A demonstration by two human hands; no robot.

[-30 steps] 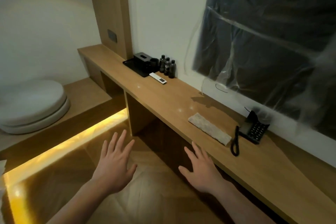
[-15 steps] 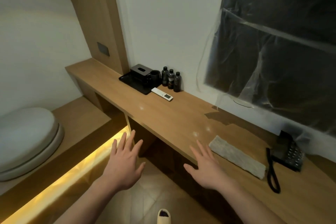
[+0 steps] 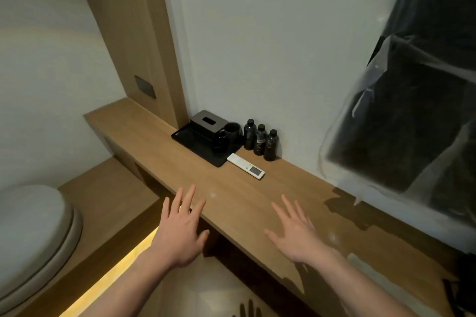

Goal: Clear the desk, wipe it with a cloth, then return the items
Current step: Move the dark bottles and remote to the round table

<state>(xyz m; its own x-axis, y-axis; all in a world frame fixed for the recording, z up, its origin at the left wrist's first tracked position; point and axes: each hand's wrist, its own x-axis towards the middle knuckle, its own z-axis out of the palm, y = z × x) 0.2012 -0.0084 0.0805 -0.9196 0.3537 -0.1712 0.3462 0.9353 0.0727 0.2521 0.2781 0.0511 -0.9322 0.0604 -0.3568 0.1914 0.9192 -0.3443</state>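
Both hands empty, fingers spread flat. Left hand point(image 3: 180, 229) hovers at the desk point(image 3: 154, 136) front edge, right hand point(image 3: 296, 231) over the desk top; grip wide on both, holding nothing. Whether either palm touches the wood can't be told.

Items not yet cleared, grouped at the back by the wall: black tray point(image 3: 195, 147) carrying tissue box point(image 3: 209, 122) and dark mug point(image 3: 232, 131); three dark bottles point(image 3: 260, 139) in a row just right of the tray; white remote point(image 3: 246, 169) lying flat in front, just beside the tray corner. Pale cloth point(image 3: 365, 265) lies on the desk at lower right, mostly hidden behind the right forearm.

Step in hand looks like the reach to start clearing. Best done: take the remote first, as it's nearest and loose. Lift the tray level with both hands at opposite edges so mug and box don't slide. Bottles stand close, likely tip easily, so grip each round the body, one at a time. Leave the cloth for wiping.
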